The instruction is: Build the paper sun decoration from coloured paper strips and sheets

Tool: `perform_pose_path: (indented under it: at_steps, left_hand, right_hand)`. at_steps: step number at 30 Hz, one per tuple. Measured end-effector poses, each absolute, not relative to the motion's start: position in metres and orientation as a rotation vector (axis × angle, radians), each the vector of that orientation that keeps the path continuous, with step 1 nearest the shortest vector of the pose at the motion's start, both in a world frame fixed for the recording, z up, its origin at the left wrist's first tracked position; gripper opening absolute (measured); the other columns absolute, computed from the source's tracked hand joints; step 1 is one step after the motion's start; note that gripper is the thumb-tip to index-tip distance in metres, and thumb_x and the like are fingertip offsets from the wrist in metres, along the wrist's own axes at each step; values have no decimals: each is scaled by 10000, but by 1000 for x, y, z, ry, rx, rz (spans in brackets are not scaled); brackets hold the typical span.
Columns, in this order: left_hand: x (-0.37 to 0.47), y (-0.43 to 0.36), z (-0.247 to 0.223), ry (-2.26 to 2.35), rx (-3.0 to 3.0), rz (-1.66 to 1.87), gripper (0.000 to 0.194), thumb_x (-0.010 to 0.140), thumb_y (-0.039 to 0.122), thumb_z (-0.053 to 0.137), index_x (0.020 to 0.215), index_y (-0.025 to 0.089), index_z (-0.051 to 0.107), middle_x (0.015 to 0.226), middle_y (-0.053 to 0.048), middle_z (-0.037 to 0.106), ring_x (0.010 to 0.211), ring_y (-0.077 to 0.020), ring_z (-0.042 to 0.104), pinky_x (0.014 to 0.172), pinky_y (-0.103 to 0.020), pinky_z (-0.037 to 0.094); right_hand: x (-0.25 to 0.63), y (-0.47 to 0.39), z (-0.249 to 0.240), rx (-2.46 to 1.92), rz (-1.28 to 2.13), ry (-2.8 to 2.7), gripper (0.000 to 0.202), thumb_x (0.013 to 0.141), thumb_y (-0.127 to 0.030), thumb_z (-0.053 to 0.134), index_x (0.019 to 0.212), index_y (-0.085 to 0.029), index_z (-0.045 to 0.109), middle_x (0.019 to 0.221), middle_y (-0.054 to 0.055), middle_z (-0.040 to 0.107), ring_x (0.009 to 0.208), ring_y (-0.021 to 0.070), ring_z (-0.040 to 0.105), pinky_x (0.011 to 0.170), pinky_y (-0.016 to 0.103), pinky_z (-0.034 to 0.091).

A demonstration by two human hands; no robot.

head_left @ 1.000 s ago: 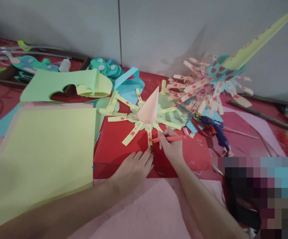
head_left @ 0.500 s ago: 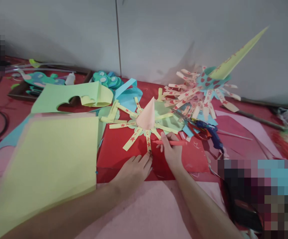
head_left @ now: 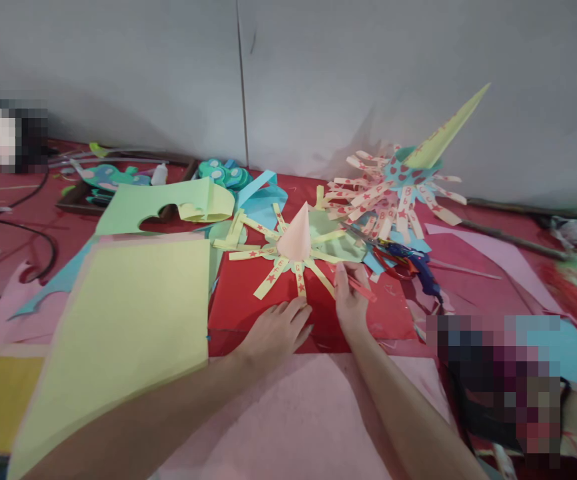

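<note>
My right hand is closed around a red marker, tilted toward the strips right of the paper craft's front. The craft has a pale pink paper cone at its centre and yellow paper strips fanning out, some bearing red letters and stars. My left hand lies with fingers extended, their tips at the lower end of the front strip marked with a G. Beneath the craft is a red board.
Large yellow sheets lie left, below a cut green sheet. A finished-looking paper craft with a tall yellow cone stands at back right. Scissors and a blue glue gun lie near my right hand. A grey wall rises behind.
My right hand has shifted slightly right, and the marker's tip has moved off the front strip toward the strip at its right. The left hand remains by the front strip. The view has shifted.
</note>
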State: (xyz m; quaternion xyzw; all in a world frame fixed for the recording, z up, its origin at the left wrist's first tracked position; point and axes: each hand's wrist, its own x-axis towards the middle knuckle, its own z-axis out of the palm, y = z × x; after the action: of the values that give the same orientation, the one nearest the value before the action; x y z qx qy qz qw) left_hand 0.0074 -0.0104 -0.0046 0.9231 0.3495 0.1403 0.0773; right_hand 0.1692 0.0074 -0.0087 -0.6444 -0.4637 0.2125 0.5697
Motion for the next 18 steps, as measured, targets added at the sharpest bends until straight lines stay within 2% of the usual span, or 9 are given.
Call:
perform_pose_path:
  at_steps: [3,6,14,18]
  left_hand:
    - [8,-7,-3,1053,2799,465,256,913,253,343,965,146,569,934,-58,621,755,-148,590,660,-280,467]
    - [7,0,-2,1110,2879,527,256,907,215,339,855,149,581,779,-38,606,699,-155,567,644,-288,441]
    - [-4,20,5,1628,2622,584,234,894,185,341,854,154,570,826,-59,612,760,-178,555,707,-316,409]
    - [-2,19,7,1591,2511,427,229,886,198,352,797,163,560,763,-44,618,731,-168,572,679,-291,412]
  right_hand:
    - [172,9,-9,-1534,308,-1084,200,847,-389,459,874,-196,503,794,12,534,701,119,520,683,276,447]
    - [173,9,-10,-1502,326,-1121,203,862,-375,434,925,-196,508,781,16,535,691,133,528,714,313,462]
    - [173,7,-9,-1425,389,-1203,184,873,-337,429,935,-198,533,758,21,573,737,148,563,779,341,458]
    - [172,6,-9,-1460,353,-1242,180,866,-321,440,935,-191,544,774,25,583,738,139,564,761,322,466]
